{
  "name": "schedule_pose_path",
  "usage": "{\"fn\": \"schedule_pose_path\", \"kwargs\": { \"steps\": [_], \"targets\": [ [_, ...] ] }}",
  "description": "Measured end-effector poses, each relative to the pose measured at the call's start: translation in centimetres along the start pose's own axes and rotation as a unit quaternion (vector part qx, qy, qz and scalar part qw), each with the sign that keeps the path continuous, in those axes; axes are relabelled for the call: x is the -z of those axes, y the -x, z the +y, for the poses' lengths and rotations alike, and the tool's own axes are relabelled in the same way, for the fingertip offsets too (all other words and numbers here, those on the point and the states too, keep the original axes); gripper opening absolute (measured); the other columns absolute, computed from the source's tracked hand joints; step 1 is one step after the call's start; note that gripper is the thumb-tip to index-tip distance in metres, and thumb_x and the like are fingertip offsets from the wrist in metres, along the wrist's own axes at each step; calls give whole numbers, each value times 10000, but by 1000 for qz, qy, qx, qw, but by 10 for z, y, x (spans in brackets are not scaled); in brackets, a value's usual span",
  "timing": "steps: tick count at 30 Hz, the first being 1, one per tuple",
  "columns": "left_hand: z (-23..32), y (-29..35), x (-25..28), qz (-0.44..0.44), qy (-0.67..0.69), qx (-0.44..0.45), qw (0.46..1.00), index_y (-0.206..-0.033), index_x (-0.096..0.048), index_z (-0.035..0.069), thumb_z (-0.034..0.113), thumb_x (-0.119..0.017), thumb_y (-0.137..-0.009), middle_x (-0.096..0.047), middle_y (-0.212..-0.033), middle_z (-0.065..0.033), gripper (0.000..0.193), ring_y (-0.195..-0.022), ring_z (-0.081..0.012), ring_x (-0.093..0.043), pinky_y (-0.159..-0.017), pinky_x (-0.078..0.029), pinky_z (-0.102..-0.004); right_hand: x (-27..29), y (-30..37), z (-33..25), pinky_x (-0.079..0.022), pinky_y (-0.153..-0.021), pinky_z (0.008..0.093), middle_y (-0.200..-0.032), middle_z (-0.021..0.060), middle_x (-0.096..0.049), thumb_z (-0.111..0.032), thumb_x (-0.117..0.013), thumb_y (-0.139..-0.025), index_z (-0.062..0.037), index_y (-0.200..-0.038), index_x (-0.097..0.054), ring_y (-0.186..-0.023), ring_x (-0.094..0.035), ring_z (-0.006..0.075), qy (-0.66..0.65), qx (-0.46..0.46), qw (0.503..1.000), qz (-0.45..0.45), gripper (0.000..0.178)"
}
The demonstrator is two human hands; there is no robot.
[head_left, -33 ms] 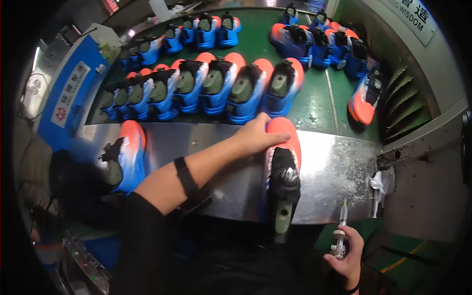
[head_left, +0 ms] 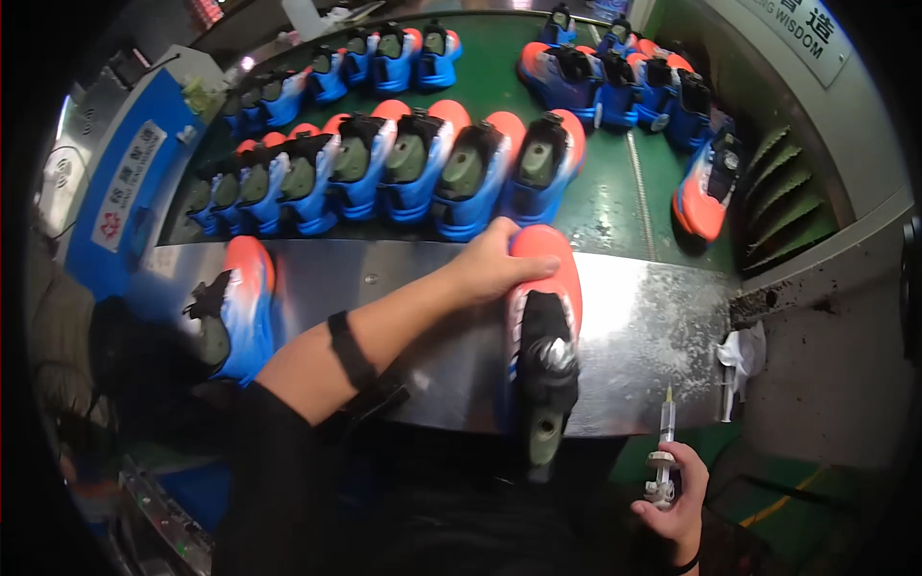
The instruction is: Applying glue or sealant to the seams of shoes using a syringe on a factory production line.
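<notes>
My left hand (head_left: pixel 506 266) is closed around the toe of a sports shoe (head_left: pixel 548 259) with an orange-red toe and a black upper. The shoe lies along the steel ledge, its toe away from me, and a dark green last (head_left: pixel 545 437) sticks out of its heel end over the near edge. Low on the right, my right hand (head_left: pixel 680 499) grips a clear syringe (head_left: pixel 666 437) with a yellowish tip pointing up and away. The syringe stays apart from the shoe. Left of my forearm, another orange, white and blue shoe (head_left: pixel 248 307) sits on the ledge.
Beyond the steel ledge (head_left: pixel 423 384), a green belt (head_left: pixel 600 206) carries rows of similar shoes (head_left: pixel 466 182) on lasts. A single shoe (head_left: pixel 706 187) lies by slotted rubber flaps (head_left: pixel 788 192) at the right. White crumpled material (head_left: pixel 743 350) hangs at the ledge's right end. A blue machine panel (head_left: pixel 130 197) stands left.
The whole scene sits slightly further left in the picture. Both hands keep their holds on the shoe and the syringe.
</notes>
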State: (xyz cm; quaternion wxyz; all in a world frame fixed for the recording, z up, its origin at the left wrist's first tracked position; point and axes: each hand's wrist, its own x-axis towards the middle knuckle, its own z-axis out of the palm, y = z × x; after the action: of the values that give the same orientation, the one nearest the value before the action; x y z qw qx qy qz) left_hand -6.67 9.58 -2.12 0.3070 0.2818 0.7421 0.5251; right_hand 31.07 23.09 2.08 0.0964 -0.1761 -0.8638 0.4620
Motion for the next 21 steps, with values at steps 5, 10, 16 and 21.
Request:
{"fn": "schedule_pose_path", "kwargs": {
  "steps": [5,10,16,21],
  "targets": [
    [44,45,18,-76,427,-59,899,-1229,-459,13,88,-755,-744,-603,-1084,-83,573,-983,-167,-610,-881,-503,-329,-10,-27,-21,-411,-706,320,-928,131,-591,-562,-797,-617,-44,-1165,-477,-787,-531,214,-251,55,965,48,820],
    [25,67,39,-65,451,-56,889,-1235,-466,60,198,-817,-680,-597,-1078,-57,671,-1013,-163,-585,-896,-472,-329,-23,-84,-68,-439,-811,406,-799,182,-582,-493,-634,-847,-89,-1099,-481,-830,-536,256,-465,126,875,-43,501],
    [9,76,44,-119,440,-118,882,-1187,-461,75,97,-853,-601,-582,-1099,-98,706,-1043,-200,-566,-912,-460,-358,-50,-145,-107,-326,-811,402,-716,82,-623,-686,-480,-848,-173,-1143,-456,-867,-451,210,-519,221,807,-177,593],
    [8,77,43,-119,378,-166,903,-1155,-461,72,89,-882,-546,-588,-1115,-167,741,-1055,-251,-587,-902,-483,-390,-61,-166,-114,-324,-812,389,-729,96,-637,-677,-493,-846,-163,-1140,-467,-869,-437,214,-498,240,809,-200,593]
  ]
}}
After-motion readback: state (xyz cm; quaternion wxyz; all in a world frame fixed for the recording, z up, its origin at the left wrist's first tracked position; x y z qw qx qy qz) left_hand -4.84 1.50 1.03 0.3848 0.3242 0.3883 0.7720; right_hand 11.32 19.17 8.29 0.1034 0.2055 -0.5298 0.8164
